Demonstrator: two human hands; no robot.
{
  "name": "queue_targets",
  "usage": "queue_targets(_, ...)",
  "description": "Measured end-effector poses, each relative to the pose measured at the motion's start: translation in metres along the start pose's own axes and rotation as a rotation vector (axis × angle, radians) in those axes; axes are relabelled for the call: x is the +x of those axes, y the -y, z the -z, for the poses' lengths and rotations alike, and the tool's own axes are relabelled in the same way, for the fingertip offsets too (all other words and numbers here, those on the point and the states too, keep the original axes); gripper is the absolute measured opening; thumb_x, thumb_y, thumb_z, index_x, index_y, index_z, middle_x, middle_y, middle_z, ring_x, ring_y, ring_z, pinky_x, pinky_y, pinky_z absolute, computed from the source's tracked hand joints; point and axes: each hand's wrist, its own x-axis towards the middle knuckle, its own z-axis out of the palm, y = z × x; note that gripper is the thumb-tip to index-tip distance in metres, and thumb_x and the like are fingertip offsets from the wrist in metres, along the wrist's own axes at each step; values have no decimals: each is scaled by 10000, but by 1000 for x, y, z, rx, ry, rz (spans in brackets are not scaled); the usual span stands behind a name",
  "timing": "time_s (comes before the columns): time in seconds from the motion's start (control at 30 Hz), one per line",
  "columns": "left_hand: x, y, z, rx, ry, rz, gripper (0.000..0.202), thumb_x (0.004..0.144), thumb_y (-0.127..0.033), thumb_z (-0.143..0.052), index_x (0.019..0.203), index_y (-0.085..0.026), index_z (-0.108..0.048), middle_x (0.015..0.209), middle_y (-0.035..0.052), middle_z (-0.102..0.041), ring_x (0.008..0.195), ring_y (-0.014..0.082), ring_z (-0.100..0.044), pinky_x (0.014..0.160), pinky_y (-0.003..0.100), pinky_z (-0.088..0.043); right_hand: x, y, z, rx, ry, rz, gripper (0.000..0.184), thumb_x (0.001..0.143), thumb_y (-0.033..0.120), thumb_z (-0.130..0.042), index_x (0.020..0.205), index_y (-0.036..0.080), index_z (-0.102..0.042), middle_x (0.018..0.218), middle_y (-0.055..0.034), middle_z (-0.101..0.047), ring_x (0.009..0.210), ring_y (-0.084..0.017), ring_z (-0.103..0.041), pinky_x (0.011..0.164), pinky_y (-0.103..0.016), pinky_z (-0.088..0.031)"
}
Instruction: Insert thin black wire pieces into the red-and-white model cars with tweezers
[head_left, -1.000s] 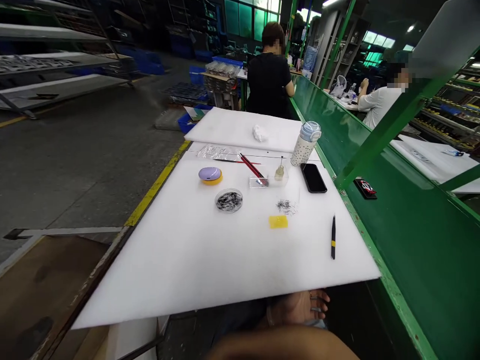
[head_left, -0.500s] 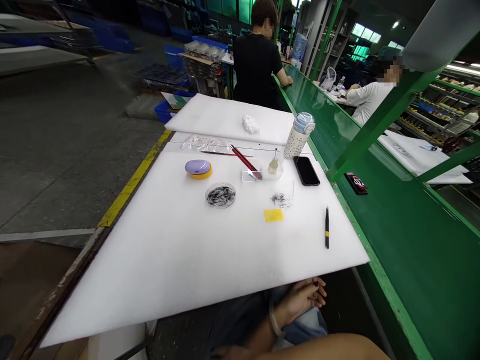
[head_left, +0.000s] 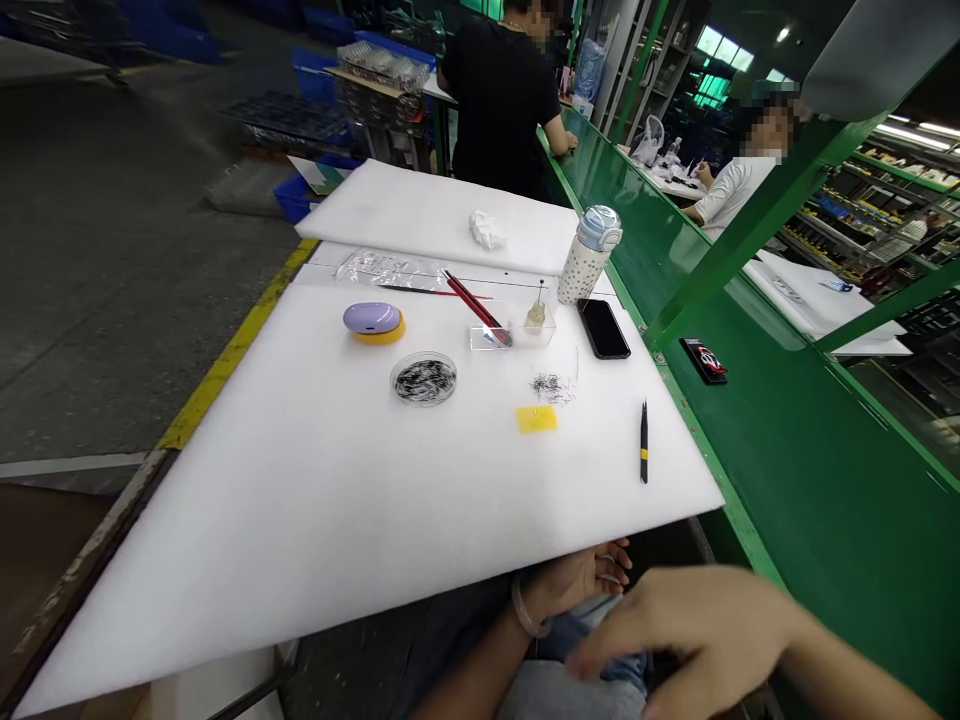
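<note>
Apparently between steps, and judging by the layout only part way through. Largest first, the white table, with neither hand on it: in front of its near edge, the right hand, blurred, with thumb spread away from the fingers and nothing visible in its hold; just under that edge, the left hand, with fingers loosely parted, likewise bare. Farther in, a round dish with black bits inside, probably the finished share; well apart to the right, black tweezers, lying free; between these, a loose heap of similar bits, seemingly left to deal with. Around, along the right side, a green belt; toward the back, a bottle, a phone just beside it, a clear tray, a purple case and, slanting into or across the tray, hard to say which, red tweezers. In the way of the heap from the near side, only a yellow pad, just in front.
</note>
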Motion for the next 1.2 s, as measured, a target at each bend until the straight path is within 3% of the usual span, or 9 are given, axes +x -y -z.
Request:
queue_targets(0.1,2,0,-6,97,-26,-5,368,938,-498,-617,1078,-158,-625,992,43,-649,854,168,-612,833,363,-511,-61,6,68,-86,-553,-309,465,952,485,-609,1332,227,-682,1375,-87,-683,1290,-259,-632,1127,-394,-469)
queue_targets(0.2,-3,-1,-20,276,-103,-22,337,926,-464,-612,1092,-170,-606,960,33,-617,825,167,-591,824,364,-491,-96,-49,114,-304,-1181,-798,427,922,389,-621,1314,232,-686,1347,-94,-694,1248,-265,-648,1070,-359,-500)
queue_targets(0.3,-26,-7,-42,539,-203,-63,209,872,-323,-653,1033,-190,-641,933,25,-582,904,192,-551,899,362,-422,-112,-116,144,-399,-1451,-1086,589,918,301,-582,1445,41,-537,1478,-276,-540,1374,-399,-518,1128,-512,-409)
queue_targets(0.53,-128,-52,-94,969,-179,-117,254,909,-285,-634,1145,-287,-727,1196,37,-674,1153,258,-572,1027,344,-352,-132,-184,174,-370,-1602,-1241,514,949,377,-551,1356,72,-627,1318,-283,-642,1245,-397,-593,983,-483,-478)
queue_targets(0.73,-152,-99,-90,1423,-577,-748,162,981,-231,-547,1065,-244,-685,956,23,-720,873,178,-674,785,280,-507,-131,-195,175,-301,-1707,-1254,379,851,383,-667,1128,129,-714,1042,-181,-708,978,-301,-649,847,-434,-485)
queue_targets(0.8,-146,-115,-80,1724,-810,-1041,157,978,-179,-533,1082,-211,-646,958,32,-715,884,185,-681,800,308,-537,-132,-187,171,-278,-1749,-1232,282,781,401,-724,937,166,-716,845,-106,-672,830,-267,-619,795,-427,-475)
queue_targets(0.87,-140,-126,-71,1860,-947,-1084,145,975,-160,-533,1086,-190,-620,973,43,-706,912,196,-682,804,331,-571,-134,-175,168,-258,-1799,-1186,219,708,409,-764,719,227,-644,649,-40,-559,700,-261,-545,735,-438,-448)
queue_targets(1.07,-133,-129,-61,1964,-995,-971,320,912,-192,-646,1227,-171,-588,1105,82,-702,1013,274,-673,842,455,-624,-122,-113,158,-217,-1977,-1025,252,698,338,-730,567,274,-524,534,-20,-501,560,-225,-464,683,-449,-421)
queue_targets(1.2,-136,-124,-63,1964,-988,-1007,441,926,-221,-654,1338,-131,-525,1186,125,-679,1059,270,-658,866,440,-618,-68,-47,110,-351,-1822,-653,161,678,368,-726,747,242,-653,792,-63,-706,704,-226,-626,688,-375,-479)
